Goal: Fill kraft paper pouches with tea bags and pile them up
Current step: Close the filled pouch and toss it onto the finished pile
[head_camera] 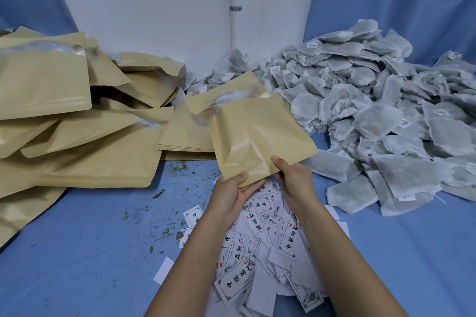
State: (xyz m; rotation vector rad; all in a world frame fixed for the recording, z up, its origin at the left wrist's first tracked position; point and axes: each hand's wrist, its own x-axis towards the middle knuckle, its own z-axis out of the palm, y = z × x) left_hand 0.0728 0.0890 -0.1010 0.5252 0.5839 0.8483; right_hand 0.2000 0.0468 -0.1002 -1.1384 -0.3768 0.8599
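Left hand (pixel 233 192) and right hand (pixel 296 181) are pinching the bottom edge of a bulging kraft pouch (pixel 257 131), centre frame, likely filled and needing transfer onto the pile (pixel 77 136) at left.

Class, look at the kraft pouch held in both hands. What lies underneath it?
Under the kraft pouch, gripped by the left hand and right hand, printed white cards lie scattered on the blue cloth. Whatever the pouch itself covers is hidden.

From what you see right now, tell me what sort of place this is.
Probably a small hand-packing station for tea: a heap of tea bags on the right, piled kraft pouches on the left, printed cards on the blue cloth in front.
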